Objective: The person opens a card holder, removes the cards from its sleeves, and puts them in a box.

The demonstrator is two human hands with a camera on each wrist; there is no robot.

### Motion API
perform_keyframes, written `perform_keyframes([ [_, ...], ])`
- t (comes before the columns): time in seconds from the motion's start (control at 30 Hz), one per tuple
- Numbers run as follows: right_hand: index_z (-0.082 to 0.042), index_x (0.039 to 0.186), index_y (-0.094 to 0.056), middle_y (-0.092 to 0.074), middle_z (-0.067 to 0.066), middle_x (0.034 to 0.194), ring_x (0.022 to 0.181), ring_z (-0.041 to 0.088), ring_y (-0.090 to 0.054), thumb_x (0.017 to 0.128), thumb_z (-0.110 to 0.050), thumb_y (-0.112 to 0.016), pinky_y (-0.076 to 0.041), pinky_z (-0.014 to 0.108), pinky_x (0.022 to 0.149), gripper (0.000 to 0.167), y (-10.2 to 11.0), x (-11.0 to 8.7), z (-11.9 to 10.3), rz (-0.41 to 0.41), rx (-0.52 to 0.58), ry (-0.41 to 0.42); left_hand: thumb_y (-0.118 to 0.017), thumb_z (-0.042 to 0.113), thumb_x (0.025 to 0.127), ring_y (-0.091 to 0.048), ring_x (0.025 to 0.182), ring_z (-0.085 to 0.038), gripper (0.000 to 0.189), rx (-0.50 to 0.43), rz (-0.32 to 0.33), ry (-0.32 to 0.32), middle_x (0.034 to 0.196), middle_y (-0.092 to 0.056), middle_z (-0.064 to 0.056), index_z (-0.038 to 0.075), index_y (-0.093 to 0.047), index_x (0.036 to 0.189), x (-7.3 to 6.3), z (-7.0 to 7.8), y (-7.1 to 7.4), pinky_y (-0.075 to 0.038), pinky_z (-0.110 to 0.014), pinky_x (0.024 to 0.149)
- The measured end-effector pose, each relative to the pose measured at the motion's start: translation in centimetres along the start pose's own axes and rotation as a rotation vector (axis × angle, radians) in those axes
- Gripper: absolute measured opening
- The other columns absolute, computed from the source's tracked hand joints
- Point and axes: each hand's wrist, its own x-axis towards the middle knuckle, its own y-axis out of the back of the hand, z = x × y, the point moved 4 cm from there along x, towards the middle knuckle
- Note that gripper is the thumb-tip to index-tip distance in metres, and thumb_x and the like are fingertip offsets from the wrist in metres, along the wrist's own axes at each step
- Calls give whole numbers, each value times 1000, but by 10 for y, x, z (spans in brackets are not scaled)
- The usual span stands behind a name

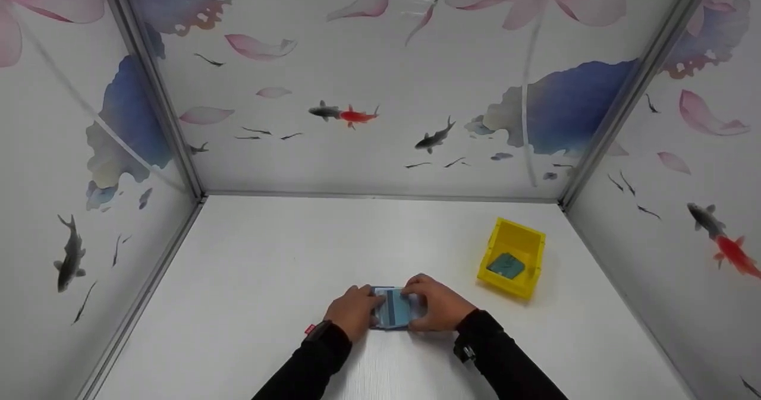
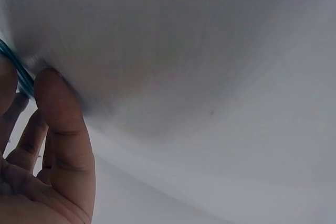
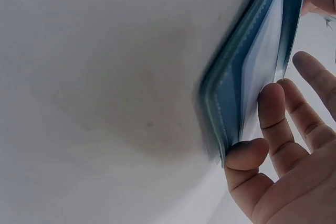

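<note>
A blue wallet-like card holder (image 1: pixel 399 308) with stitched edges lies opened out on the white table, and clear plastic sleeves (image 3: pixel 262 56) show inside it. My left hand (image 1: pixel 352 311) grips its left side; in the left wrist view the thumb (image 2: pixel 60 119) is against a thin teal edge (image 2: pixel 18 69), and the rest of the holder is out of frame. On the other side, my right hand (image 1: pixel 439 306) holds the right part. Its thumb (image 3: pixel 247 156) presses the near corner, while a fingertip (image 3: pixel 271 103) touches the clear sleeve.
A yellow plastic bin (image 1: pixel 532 269) stands to the right, beyond my right hand, with a flat teal-green piece (image 1: pixel 506 265) inside. White panels printed with fish and lotus flowers enclose the table (image 1: pixel 285 239) at the back, left and right.
</note>
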Motion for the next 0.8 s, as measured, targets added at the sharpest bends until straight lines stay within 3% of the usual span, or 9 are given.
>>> perform_keyframes([
  [0.4,-13,141,-77,-63,2,147,125,22,-61,84,-26,-101,-58,47,110,63,8,-1,7,-23,24,-5,-88,17,100,-70,123,-26,48,11,17,-20,147,-75,-10,20,-79,146,-1,-2,-3,-65,-39,99],
  [0.8,-23,127,-83,-58,1,144,107,16,-61,86,-30,-98,-55,27,92,45,12,-18,17,4,66,-91,-87,14,99,-68,113,-23,45,-32,25,-16,140,-76,-7,18,-81,144,-1,-1,-3,-64,-38,95],
])
